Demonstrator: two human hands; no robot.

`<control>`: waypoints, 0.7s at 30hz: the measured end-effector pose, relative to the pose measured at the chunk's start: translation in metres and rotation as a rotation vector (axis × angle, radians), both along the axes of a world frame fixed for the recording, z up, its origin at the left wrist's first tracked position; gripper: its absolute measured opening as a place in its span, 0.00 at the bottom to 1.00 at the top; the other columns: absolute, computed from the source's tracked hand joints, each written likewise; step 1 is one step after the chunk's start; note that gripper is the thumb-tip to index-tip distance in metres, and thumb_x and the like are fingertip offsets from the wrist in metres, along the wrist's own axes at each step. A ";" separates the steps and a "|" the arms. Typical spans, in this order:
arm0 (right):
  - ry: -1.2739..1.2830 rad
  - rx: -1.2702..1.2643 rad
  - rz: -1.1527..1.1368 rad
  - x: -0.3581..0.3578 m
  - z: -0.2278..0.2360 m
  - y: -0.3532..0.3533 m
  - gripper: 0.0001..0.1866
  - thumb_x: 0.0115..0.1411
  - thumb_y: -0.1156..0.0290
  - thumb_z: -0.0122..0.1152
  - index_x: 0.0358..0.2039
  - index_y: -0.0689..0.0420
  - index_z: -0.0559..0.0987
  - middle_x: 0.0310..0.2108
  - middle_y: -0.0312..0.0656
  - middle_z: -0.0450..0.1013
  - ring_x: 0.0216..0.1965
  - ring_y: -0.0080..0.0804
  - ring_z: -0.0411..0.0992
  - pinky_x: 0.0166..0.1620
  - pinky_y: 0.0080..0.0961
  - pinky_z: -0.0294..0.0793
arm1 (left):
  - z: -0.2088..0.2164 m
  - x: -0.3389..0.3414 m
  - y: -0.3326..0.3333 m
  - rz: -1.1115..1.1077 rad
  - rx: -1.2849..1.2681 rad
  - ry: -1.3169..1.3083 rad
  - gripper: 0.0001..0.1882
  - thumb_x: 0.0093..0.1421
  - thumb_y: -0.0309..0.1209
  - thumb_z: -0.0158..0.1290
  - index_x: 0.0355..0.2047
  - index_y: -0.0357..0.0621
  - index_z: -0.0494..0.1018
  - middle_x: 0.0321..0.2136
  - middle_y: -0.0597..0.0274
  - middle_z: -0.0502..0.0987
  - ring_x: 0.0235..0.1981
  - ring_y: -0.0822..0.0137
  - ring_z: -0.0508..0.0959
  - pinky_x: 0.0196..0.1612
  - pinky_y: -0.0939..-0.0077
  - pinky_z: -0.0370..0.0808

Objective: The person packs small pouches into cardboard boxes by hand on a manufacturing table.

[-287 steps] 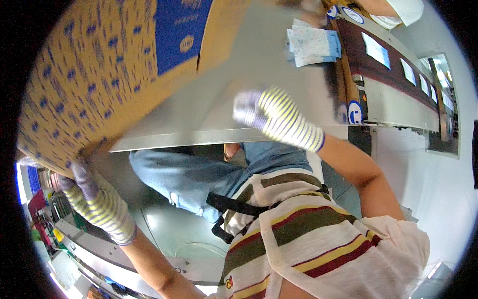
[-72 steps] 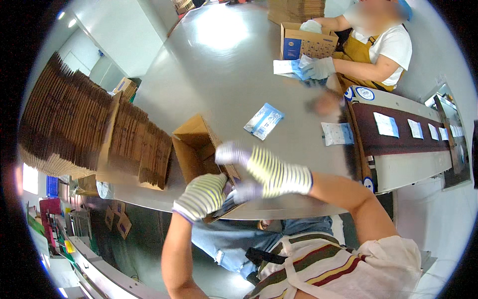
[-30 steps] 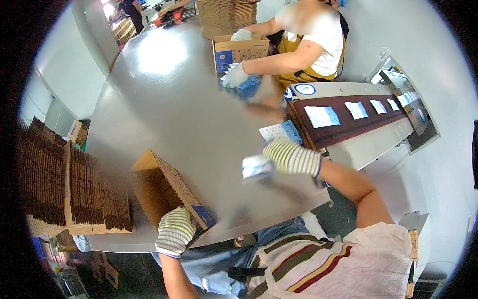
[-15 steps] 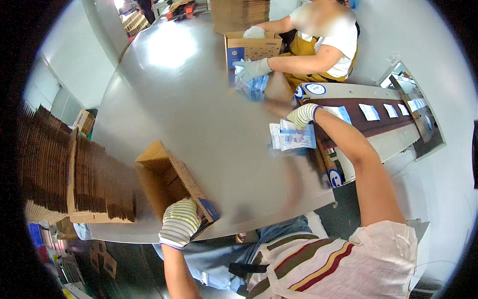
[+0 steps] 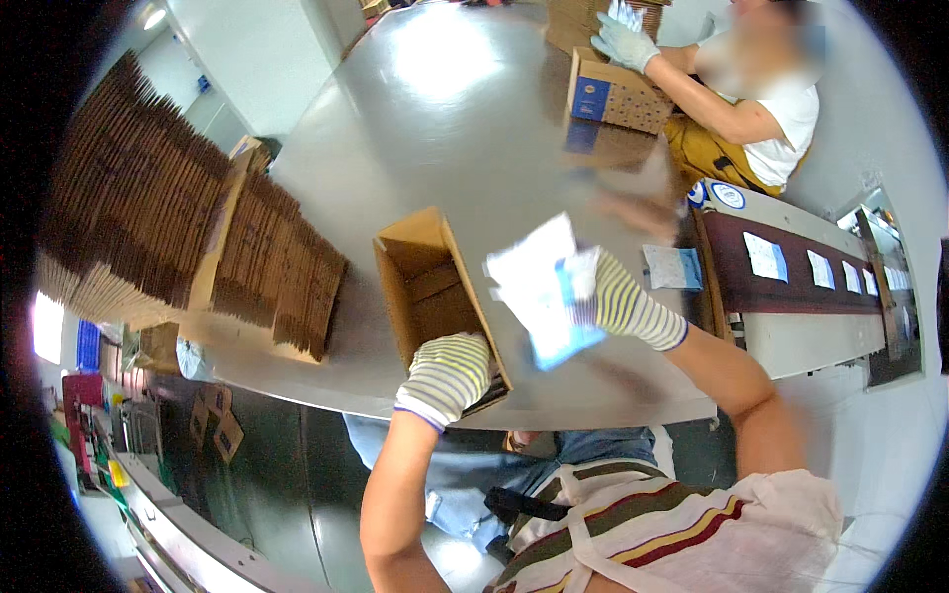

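packets point(image 5: 539, 287) have neared the box point(image 5: 403, 296), gripped by right fingers point(image 5: 605, 282); grip of left hand point(image 5: 447, 378) unclear.

Two box-shaped cartons are counted on the one surface point(image 5: 376, 148): a near carton point(image 5: 403, 296) at the left grip point(image 5: 448, 376) and a far carton point(image 5: 643, 102) before one co-worker point(image 5: 783, 133). At least two cardboard stacks point(image 5: 148, 188) can be seen. Four belt packets point(image 5: 765, 257) are spread along one conveyor point(image 5: 751, 299), with those beyond the wall opening too small to be counted. One loose packet point(image 5: 672, 268) is seen at its end. The bunched packets point(image 5: 544, 282) in the right grip point(image 5: 628, 303) cannot be counted, nor can the far packets point(image 5: 625, 14) held by the co-worker.
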State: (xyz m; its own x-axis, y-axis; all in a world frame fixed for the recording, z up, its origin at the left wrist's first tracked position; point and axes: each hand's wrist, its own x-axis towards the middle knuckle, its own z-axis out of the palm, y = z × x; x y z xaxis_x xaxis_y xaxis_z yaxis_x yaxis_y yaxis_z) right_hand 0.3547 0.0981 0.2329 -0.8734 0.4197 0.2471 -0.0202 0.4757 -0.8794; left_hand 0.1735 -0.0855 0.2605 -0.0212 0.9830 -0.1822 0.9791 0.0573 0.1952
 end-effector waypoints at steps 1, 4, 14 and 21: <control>0.129 -0.032 0.018 -0.028 0.022 -0.010 0.26 0.46 0.57 0.64 0.42 0.62 0.75 0.39 0.46 0.75 0.40 0.41 0.73 0.46 0.33 0.71 | -0.004 -0.001 -0.002 0.009 0.012 -0.029 0.14 0.52 0.35 0.46 0.26 0.36 0.74 0.25 0.43 0.76 0.29 0.46 0.77 0.34 0.56 0.74; 0.349 -0.204 0.098 -0.080 0.071 -0.039 0.22 0.49 0.59 0.63 0.40 0.61 0.76 0.41 0.43 0.74 0.41 0.40 0.72 0.48 0.32 0.70 | -0.016 0.000 0.004 -0.004 0.043 -0.028 0.15 0.54 0.38 0.47 0.28 0.37 0.75 0.27 0.44 0.77 0.30 0.47 0.77 0.36 0.57 0.74; -0.351 0.766 0.038 -0.140 0.040 -0.060 0.33 0.41 0.48 0.65 0.40 0.62 0.75 0.38 0.51 0.74 0.46 0.46 0.71 0.56 0.43 0.61 | -0.002 0.001 -0.007 0.015 0.013 -0.047 0.19 0.57 0.40 0.44 0.27 0.35 0.74 0.24 0.43 0.76 0.26 0.48 0.77 0.32 0.57 0.74; -0.627 0.896 0.151 -0.137 0.050 -0.047 0.26 0.47 0.51 0.61 0.40 0.58 0.78 0.43 0.52 0.73 0.52 0.45 0.67 0.61 0.48 0.50 | 0.062 -0.016 -0.015 -0.154 0.339 -0.208 0.14 0.55 0.35 0.49 0.32 0.36 0.75 0.25 0.48 0.76 0.32 0.50 0.77 0.43 0.64 0.73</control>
